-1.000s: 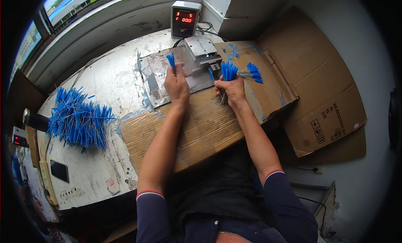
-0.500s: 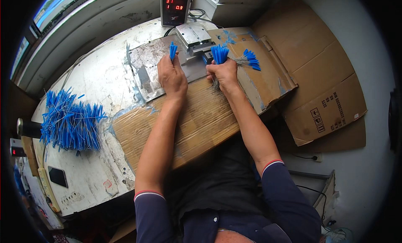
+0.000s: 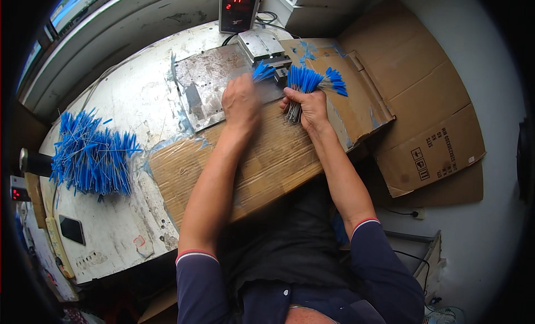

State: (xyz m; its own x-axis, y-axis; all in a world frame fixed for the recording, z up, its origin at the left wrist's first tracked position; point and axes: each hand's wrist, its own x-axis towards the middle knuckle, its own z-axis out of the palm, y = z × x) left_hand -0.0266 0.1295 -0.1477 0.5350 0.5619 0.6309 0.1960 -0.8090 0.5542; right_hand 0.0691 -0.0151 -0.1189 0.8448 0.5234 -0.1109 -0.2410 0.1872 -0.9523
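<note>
My left hand [image 3: 241, 104], smeared by motion, is closed on a small bunch of thin wires with blue sleeves [image 3: 262, 72]. Their blue ends tilt right, close to the dark front of a metal device [image 3: 261, 45]. In my right hand [image 3: 310, 107] is a thicker bundle of blue-sleeved wires [image 3: 304, 78], gripped between thumb and fingers. The blue ends fan upward and the bare wire ends hang below the fist. Just beyond that hand, a further bunch of blue-sleeved wires [image 3: 335, 82] lies on the cardboard. A large heap of them [image 3: 95, 154] rests at the far left.
A display box with red digits [image 3: 238, 11] stands behind the metal device. A steel plate [image 3: 209, 84] and flattened cardboard [image 3: 239, 168] cover part of the worn white table [image 3: 134, 101]. A phone [image 3: 72, 230] and a power strip [image 3: 58, 246] lie at the left. An open carton [image 3: 423, 101] stands right.
My left hand has moved right, and its wires now lean toward the metal device. The bundle in my right hand has shifted slightly right and spread wider. The red digits on the display have changed.
</note>
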